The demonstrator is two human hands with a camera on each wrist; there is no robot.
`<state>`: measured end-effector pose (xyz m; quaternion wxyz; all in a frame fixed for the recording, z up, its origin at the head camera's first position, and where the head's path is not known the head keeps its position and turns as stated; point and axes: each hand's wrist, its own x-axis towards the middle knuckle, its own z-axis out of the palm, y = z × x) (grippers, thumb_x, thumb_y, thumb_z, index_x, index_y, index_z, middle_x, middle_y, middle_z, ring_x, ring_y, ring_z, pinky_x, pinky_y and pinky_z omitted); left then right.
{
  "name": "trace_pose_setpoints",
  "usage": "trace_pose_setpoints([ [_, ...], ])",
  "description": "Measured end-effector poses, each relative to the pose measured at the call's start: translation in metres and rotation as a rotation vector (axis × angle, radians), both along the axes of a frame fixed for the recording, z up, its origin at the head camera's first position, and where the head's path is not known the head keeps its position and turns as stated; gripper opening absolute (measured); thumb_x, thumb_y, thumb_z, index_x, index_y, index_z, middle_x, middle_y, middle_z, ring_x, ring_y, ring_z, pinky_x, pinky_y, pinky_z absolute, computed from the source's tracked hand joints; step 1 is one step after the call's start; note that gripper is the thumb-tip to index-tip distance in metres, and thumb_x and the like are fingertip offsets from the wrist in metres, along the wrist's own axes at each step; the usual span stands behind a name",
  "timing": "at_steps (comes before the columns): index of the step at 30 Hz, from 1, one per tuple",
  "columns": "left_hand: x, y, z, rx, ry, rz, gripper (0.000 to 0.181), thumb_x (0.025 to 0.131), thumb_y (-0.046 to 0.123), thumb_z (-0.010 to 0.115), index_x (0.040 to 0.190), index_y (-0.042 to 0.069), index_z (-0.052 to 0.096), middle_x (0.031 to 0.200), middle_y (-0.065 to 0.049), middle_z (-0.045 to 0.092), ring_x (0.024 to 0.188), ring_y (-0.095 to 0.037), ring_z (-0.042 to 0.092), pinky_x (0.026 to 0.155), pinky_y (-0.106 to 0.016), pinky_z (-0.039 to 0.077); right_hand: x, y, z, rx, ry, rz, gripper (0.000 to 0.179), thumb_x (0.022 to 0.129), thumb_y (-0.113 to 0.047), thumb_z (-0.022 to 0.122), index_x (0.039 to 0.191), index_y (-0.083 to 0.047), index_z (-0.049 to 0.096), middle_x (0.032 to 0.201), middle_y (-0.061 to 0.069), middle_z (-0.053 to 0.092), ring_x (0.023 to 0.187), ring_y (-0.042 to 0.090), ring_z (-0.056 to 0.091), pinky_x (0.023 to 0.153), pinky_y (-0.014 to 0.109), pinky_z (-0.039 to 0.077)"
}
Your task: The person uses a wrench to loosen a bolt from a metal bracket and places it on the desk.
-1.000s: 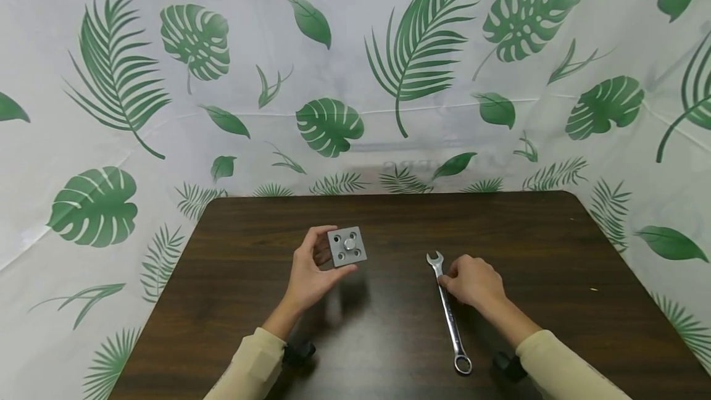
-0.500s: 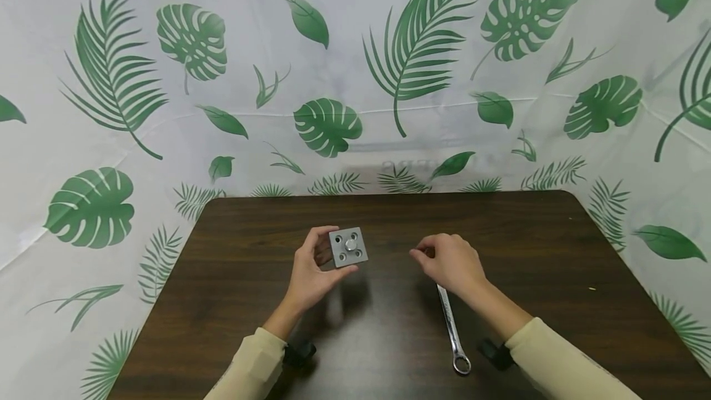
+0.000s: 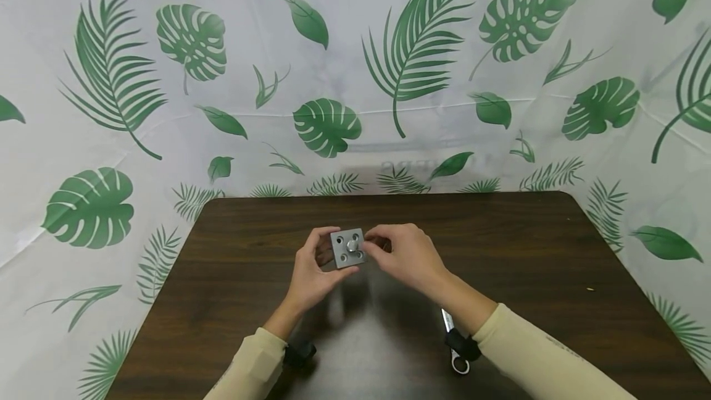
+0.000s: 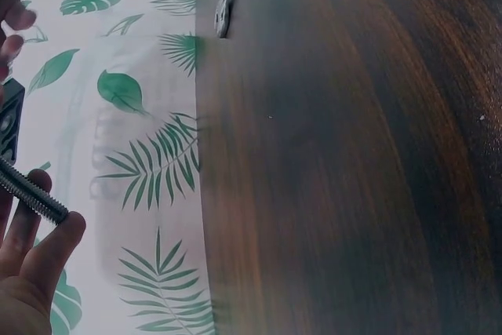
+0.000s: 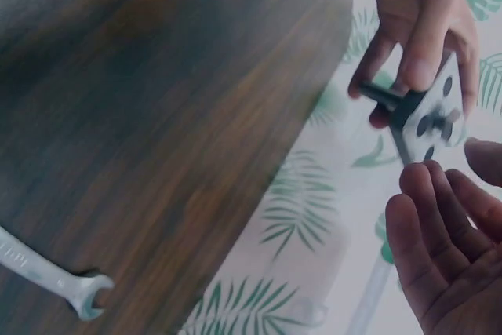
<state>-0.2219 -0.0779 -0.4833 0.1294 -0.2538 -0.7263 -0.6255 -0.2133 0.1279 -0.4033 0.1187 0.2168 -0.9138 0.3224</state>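
Observation:
A square grey metal plate [image 3: 345,250] with a hole near each corner is held up by its edges in my left hand [image 3: 308,276], thumb below and fingers above. A bolt [image 3: 352,245] goes through its middle, head facing me. In the left wrist view the bolt's threaded shank [image 4: 38,197] sticks out behind the plate, close by my left fingertips. My right hand [image 3: 408,257] is just right of the plate, thumb tip close to the bolt head. Seen from the right wrist, its fingers are loosely bent and spread apart from the bolt.
A combination wrench [image 3: 460,363] lies on the dark wooden table [image 3: 250,233], partly covered by my right forearm in the head view. Its open end [image 5: 90,296] shows in the right wrist view. A leaf-print cloth [image 3: 250,141] hangs behind the table.
My right hand has moved left from beside the wrench's open end, over the table, to the bolt head. The wrench stays on the table. My left hand keeps the plate nearly still.

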Motion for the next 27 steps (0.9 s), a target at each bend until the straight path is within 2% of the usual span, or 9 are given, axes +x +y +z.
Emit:
trace_pose_setpoints([
  [4, -0.003, 0.000, -0.005, 0.004, 0.012, -0.013, 0.073, 0.070, -0.001, 0.087, 0.132, 0.013, 0.050, 0.116, -0.009, 0.065, 0.103, -0.024, 0.067, 0.082, -0.035, 0.056, 0.000, -0.009, 0.001, -0.013, 0.006, 0.018, 0.012, 0.088, -0.032, 0.075, 0.092, -0.021, 0.076, 0.071, -0.018, 0.063, 0.059, 0.000, 0.053, 0.053, 0.024, 0.045],
  [9, -0.002, 0.001, -0.002, 0.004, 0.024, -0.012, 0.075, 0.069, -0.006, 0.086, 0.132, 0.008, 0.050, 0.116, -0.012, 0.066, 0.105, -0.026, 0.066, 0.082, -0.038, 0.056, -0.001, -0.014, 0.001, 0.015, 0.012, 0.014, 0.014, 0.087, -0.035, 0.076, 0.089, -0.021, 0.076, 0.070, -0.017, 0.063, 0.059, 0.000, 0.052, 0.054, 0.025, 0.045],
  [16, 0.010, 0.006, 0.023, 0.007, 0.065, -0.039, 0.069, 0.069, -0.012, 0.083, 0.128, -0.002, 0.049, 0.114, -0.021, 0.065, 0.104, -0.031, 0.066, 0.081, -0.046, 0.056, -0.002, -0.018, 0.003, 0.043, 0.028, -0.004, 0.018, 0.085, -0.037, 0.077, 0.090, -0.020, 0.077, 0.070, -0.017, 0.063, 0.059, 0.000, 0.052, 0.054, 0.025, 0.045],
  [19, 0.013, 0.006, 0.028, 0.001, 0.064, -0.044, 0.067, 0.070, -0.011, 0.083, 0.128, -0.003, 0.050, 0.114, -0.020, 0.066, 0.104, -0.030, 0.066, 0.082, -0.047, 0.056, -0.001, -0.019, 0.005, 0.067, 0.043, 0.012, 0.016, 0.086, -0.034, 0.077, 0.090, -0.019, 0.077, 0.069, -0.015, 0.063, 0.058, 0.001, 0.052, 0.054, 0.024, 0.045],
  [22, 0.013, 0.006, 0.028, -0.003, 0.067, -0.040, 0.067, 0.070, -0.010, 0.083, 0.127, -0.003, 0.050, 0.114, -0.020, 0.066, 0.103, -0.030, 0.067, 0.082, -0.046, 0.055, 0.000, -0.020, 0.006, 0.130, 0.086, 0.036, 0.015, 0.086, -0.029, 0.076, 0.095, -0.017, 0.077, 0.074, -0.013, 0.064, 0.060, 0.001, 0.053, 0.055, 0.023, 0.046],
  [27, 0.013, 0.005, 0.026, -0.010, 0.066, -0.039, 0.068, 0.071, -0.007, 0.084, 0.129, -0.002, 0.050, 0.114, -0.018, 0.066, 0.103, -0.029, 0.067, 0.082, -0.045, 0.056, 0.002, -0.018, 0.005, 0.255, 0.224, 0.091, 0.019, 0.085, -0.023, 0.077, 0.103, -0.021, 0.077, 0.086, -0.010, 0.063, 0.069, 0.006, 0.055, 0.057, 0.027, 0.049],
])
